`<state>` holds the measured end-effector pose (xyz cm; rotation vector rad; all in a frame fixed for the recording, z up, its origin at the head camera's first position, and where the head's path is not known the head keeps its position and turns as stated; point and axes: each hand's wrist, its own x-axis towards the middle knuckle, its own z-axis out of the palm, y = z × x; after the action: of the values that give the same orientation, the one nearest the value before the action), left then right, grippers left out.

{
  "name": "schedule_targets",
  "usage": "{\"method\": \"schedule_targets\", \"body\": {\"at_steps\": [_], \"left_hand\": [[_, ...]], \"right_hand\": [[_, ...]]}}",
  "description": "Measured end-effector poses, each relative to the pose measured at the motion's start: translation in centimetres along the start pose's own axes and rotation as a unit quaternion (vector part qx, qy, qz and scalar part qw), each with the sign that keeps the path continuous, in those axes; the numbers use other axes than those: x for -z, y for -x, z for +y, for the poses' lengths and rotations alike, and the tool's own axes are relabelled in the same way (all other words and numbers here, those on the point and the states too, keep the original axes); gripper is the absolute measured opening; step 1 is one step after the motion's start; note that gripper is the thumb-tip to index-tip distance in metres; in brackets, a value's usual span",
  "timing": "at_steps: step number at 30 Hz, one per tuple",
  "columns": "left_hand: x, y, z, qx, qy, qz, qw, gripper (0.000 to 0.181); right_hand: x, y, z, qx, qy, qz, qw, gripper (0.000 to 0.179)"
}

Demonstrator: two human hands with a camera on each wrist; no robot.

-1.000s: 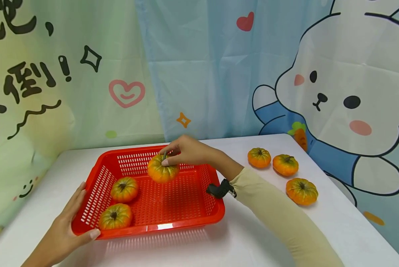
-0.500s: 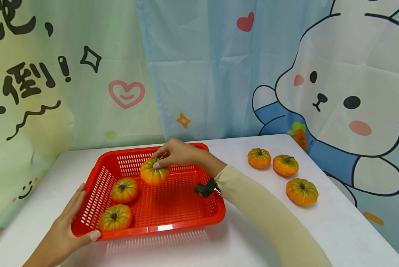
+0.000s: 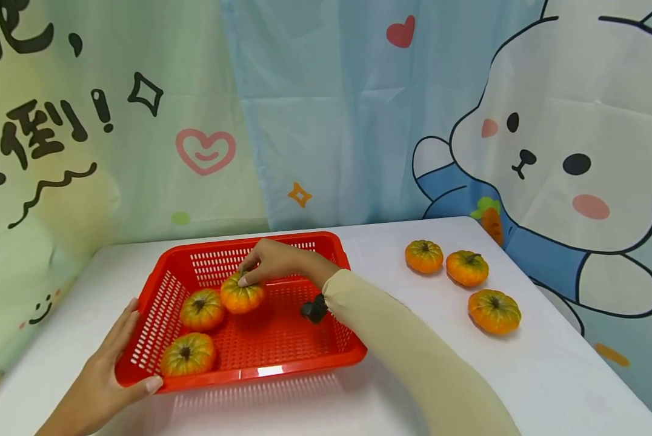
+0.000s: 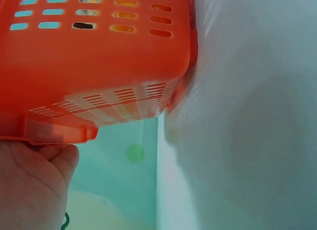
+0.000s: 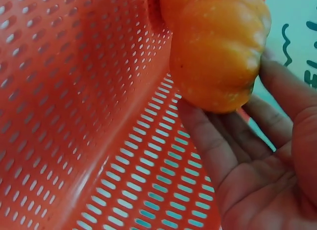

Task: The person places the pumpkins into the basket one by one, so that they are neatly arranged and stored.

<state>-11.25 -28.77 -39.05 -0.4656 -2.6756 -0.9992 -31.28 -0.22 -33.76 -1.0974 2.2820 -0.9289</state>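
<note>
Inside the red plastic basket (image 3: 282, 345), my right hand (image 3: 274, 261) pinches a small orange pumpkin (image 3: 242, 295) by its top. Right beside it, a second pumpkin (image 3: 202, 310) sits in the basket's left half, with a third pumpkin (image 3: 188, 354) in the near left corner. The right wrist view shows the held pumpkin (image 5: 218, 51) between thumb and fingers, above the perforated basket floor. My left hand (image 3: 98, 370) holds the basket's near left corner, thumb at the front rim and fingers along the left side. In the left wrist view, its fingers (image 4: 59, 158) tuck under the rim.
Three more pumpkins lie on the white table (image 3: 402, 321) to the right: one at the back (image 3: 423, 257), one beside it (image 3: 467, 268) and a nearer one (image 3: 494, 312). A printed curtain (image 3: 326, 121) hangs behind the table.
My right hand has carried its pumpkin left and lower in the basket, up to the pumpkin on the left. The left hand and the basket have stayed in place.
</note>
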Motion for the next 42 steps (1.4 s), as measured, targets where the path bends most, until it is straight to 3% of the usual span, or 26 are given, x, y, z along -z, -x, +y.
{"method": "schedule_targets", "body": {"at_steps": [9,15,22,29,36,42], "left_hand": [[-0.1,0.2,-0.2,0.007,-0.002,-0.002,1.0,0.109],[-0.1,0.1,-0.2,0.003,0.001,0.001,1.0,0.11],[-0.2,0.2,-0.2,0.005,-0.003,-0.003,1.0,0.109],[0.1,0.1,-0.1,-0.014,-0.002,0.004,0.9999,0.108],[0.1,0.1,-0.1,-0.001,-0.013,-0.001,0.9999,0.106],[0.0,0.1,0.0,-0.016,-0.004,0.008,0.9998,0.108]], "right_hand": [[-0.1,-0.6,0.9,-0.032,-0.021,-0.002,0.9993,0.031],[-0.1,-0.7,1.9,-0.077,-0.044,0.001,0.996,0.031],[-0.6,-0.9,2.0,-0.062,0.002,0.014,0.998,0.029],[-1.0,-0.8,1.8,-0.058,0.016,-0.008,0.9981,0.032],[-0.7,-0.7,1.8,-0.075,-0.019,0.019,0.9968,0.033],[0.8,0.0,1.1,-0.052,-0.038,0.056,0.9963,0.035]]}}
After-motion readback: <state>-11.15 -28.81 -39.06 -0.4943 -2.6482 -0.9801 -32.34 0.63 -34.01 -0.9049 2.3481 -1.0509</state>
